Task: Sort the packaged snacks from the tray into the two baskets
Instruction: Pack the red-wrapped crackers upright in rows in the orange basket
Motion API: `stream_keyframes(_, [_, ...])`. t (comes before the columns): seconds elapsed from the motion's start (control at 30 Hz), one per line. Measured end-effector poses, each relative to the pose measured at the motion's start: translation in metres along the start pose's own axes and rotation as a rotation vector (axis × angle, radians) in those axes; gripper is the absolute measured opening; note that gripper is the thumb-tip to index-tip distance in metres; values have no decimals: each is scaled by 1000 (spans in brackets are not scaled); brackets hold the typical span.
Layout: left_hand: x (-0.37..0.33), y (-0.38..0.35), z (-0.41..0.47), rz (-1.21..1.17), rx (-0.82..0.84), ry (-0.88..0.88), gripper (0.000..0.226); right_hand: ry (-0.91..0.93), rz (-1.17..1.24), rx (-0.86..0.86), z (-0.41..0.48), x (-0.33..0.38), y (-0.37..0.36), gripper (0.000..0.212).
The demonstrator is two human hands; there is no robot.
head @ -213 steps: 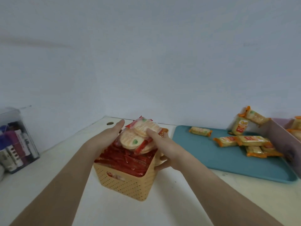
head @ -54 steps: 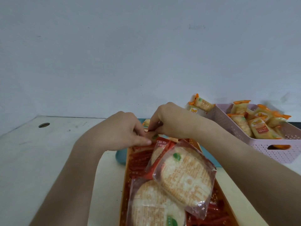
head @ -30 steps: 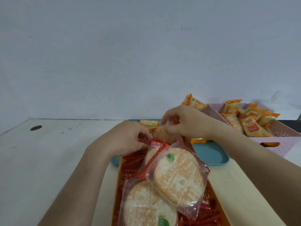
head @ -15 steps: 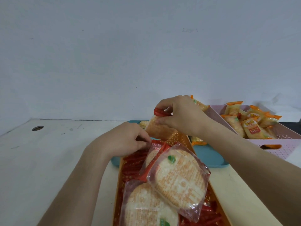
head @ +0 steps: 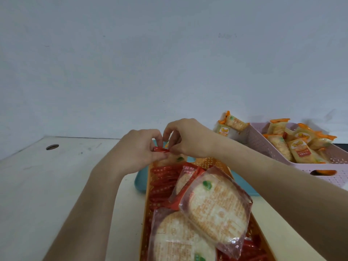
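Held packet [head: 174, 158]: clear wrap, red end, pale cracker with a green mark inside. It is between both hands, over the far end of the orange basket [head: 207, 162] and low against its far rim. Contact with the rim cannot be told.

Left hand [head: 139, 150]: fingers curled, thumb and fingertips pinching the red end of the held packet from the left. Right hand [head: 188, 138]: fingers curled down from the right, pinching the same end. The fingertips of the two hands nearly meet. The cracker part shows just below them.

Orange basket: nearest the camera, long side running away from it, packed with thin red packs [head: 162, 182]. On top lies an upper round pack [head: 216, 210] overlapping a lower round pack [head: 178, 238]. A smaller red-edged pack [head: 185, 178] is tucked under the upper one.

Teal tray [head: 140, 183]: behind the orange basket, mostly hidden by it and by the forearms.

Pink basket [head: 263, 146]: to the right, beyond the right forearm, holding yellow packs [head: 299, 147] with orange ends. Two leaning packs [head: 232, 123] of the same kind rest against its left outer wall.

All of it stands on a white table [head: 56, 185]. A round hole [head: 52, 147] shows at the far left.
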State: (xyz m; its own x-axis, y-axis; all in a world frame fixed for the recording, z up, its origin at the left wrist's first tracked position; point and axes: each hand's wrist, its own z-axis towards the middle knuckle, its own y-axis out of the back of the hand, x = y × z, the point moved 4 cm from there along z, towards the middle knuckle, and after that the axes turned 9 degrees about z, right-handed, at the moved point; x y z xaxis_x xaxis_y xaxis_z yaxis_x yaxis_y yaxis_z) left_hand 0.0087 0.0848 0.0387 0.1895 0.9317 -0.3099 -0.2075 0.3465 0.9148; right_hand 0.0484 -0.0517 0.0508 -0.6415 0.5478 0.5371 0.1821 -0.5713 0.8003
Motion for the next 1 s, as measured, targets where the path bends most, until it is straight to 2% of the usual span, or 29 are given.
stream_keyframes(0.17, [-5,-7,1,297,100,-48,9,-5,-63,200,2,5,-12,24])
stream_keyframes(0.27, [-10,-16,2,469,164,-84,23,-36,-75,384,-7,7,-15,31])
stream_keyframes(0.3, [-11,-16,2,475,182,-81,26,-51,-19,386,-13,6,-10,35])
stream_keyframes(0.4, [-18,0,-5,397,174,-97,31,-147,226,261,-42,5,23,48])
stream_keyframes(0.47, [-27,18,-16,194,177,-127,37,-193,290,381,-68,2,43,63])
stream_keyframes(0.53, [-44,29,-33,10,312,-184,56,-240,253,567,-91,2,49,81])
stream_keyframes(0.6, [-58,27,-49,28,462,-202,78,-267,178,623,-102,0,45,92])
stream_keyframes(0.67, [-69,20,-58,194,508,-207,86,-265,159,564,-108,0,40,90])
stream_keyframes(0.7, [-74,17,-60,273,487,-217,83,-269,171,520,-109,1,39,88])
stream_keyframes(0.77, [-80,13,-61,283,422,-228,68,-267,199,433,-114,3,38,81])
stream_keyframes(0.87, [-73,7,-58,47,423,-210,53,-274,314,286,-115,1,39,66])
stream_keyframes(1.0, [-63,7,-56,-352,344,-111,38,-271,662,51,-118,-11,38,43])
